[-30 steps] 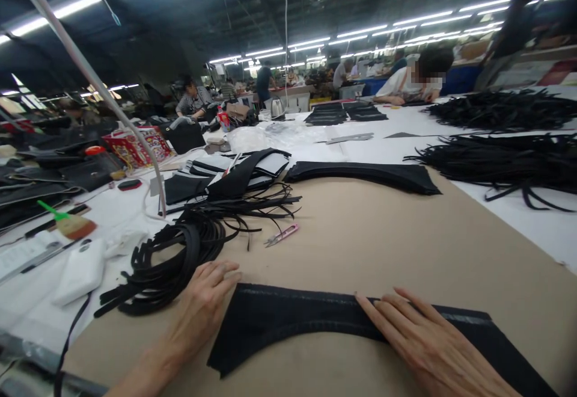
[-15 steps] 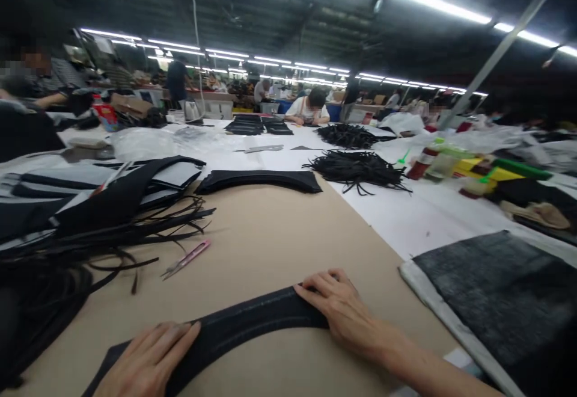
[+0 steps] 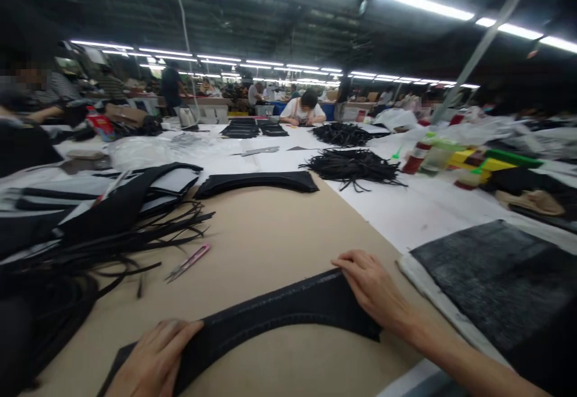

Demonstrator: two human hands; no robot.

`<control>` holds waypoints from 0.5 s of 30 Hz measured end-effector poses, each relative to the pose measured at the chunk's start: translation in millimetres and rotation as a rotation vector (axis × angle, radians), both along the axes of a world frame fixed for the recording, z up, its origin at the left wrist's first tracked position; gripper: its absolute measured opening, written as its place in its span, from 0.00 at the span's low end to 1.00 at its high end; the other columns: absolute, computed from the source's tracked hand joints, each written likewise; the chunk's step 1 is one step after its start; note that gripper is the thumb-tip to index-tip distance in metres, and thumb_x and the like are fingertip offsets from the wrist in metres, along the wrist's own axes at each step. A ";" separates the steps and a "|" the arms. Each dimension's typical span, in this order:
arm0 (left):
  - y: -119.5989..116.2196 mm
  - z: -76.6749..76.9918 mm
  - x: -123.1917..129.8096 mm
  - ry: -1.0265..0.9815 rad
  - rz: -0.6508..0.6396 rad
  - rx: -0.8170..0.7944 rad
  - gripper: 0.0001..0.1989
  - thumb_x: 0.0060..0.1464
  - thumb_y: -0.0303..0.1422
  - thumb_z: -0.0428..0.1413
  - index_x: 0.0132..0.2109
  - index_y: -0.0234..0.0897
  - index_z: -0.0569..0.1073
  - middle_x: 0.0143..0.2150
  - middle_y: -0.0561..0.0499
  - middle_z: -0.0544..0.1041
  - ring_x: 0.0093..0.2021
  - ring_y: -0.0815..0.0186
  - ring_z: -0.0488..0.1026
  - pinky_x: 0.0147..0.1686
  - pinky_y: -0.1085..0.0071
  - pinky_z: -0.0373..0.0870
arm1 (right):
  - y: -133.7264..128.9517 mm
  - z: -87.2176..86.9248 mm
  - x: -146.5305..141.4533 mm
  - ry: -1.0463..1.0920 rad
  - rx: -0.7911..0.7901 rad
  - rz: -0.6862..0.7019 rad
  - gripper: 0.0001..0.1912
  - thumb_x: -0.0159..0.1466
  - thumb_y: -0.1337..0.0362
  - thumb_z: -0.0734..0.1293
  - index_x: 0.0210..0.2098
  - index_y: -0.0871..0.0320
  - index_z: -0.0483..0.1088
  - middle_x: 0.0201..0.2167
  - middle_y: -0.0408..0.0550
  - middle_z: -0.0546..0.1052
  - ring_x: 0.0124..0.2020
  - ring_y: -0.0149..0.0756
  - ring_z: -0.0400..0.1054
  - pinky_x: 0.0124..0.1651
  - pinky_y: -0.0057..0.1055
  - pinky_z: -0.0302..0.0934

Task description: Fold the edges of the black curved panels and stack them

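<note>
A curved black fabric panel [image 3: 270,310] lies on the tan board [image 3: 252,234], arched like a shallow bridge, with a line of stitching along its inner curve. My left hand [image 3: 155,355] holds its left end, fingers close together across it. At the right end, my right hand [image 3: 372,289] has its fingertips closed on the upper edge, and the lower corner sticks out below the palm. The undersides of both hands are hidden. Pink-handled thread snips [image 3: 189,261] rest on the board beyond my left hand.
A similar curved black stack [image 3: 256,183] lies at the board's far edge. Black strips [image 3: 354,167] are heaped beyond it, and more strips and panels [image 3: 126,210] pile up at left. Dark cloth [image 3: 491,276] lies at right, near bottles [image 3: 417,155]. A co-worker [image 3: 303,108] bends over the far table.
My right hand has slid right and slightly away from me along the panel, uncovering its right lower corner. My left hand stays at the left end. The view has shifted slightly.
</note>
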State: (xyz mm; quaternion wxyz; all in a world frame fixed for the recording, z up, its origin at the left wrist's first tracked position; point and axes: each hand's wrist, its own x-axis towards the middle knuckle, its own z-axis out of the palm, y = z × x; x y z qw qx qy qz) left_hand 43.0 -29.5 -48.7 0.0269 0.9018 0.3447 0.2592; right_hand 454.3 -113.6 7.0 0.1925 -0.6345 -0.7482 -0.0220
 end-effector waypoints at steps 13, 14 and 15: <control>16.3 49.5 -41.9 0.038 0.381 -0.583 0.12 0.52 0.27 0.50 0.43 0.37 0.73 0.42 0.47 0.74 0.47 0.60 0.69 0.51 0.61 0.64 | 72.8 14.2 -236.6 0.050 -0.308 0.417 0.07 0.65 0.65 0.64 0.42 0.59 0.69 0.43 0.51 0.71 0.46 0.44 0.64 0.50 0.41 0.58; 17.1 48.8 -42.5 0.042 0.372 -0.587 0.11 0.51 0.25 0.50 0.42 0.36 0.73 0.42 0.47 0.74 0.46 0.61 0.69 0.50 0.61 0.64 | 75.9 11.0 -246.0 0.014 -0.311 0.401 0.07 0.64 0.65 0.64 0.42 0.59 0.69 0.42 0.52 0.71 0.45 0.45 0.64 0.50 0.43 0.57; 17.9 48.4 -42.7 0.041 0.370 -0.588 0.11 0.50 0.24 0.50 0.41 0.36 0.72 0.41 0.48 0.73 0.45 0.61 0.69 0.49 0.62 0.64 | 78.1 8.4 -253.4 -0.015 -0.310 0.388 0.07 0.64 0.66 0.64 0.42 0.60 0.69 0.42 0.52 0.71 0.45 0.45 0.63 0.50 0.44 0.57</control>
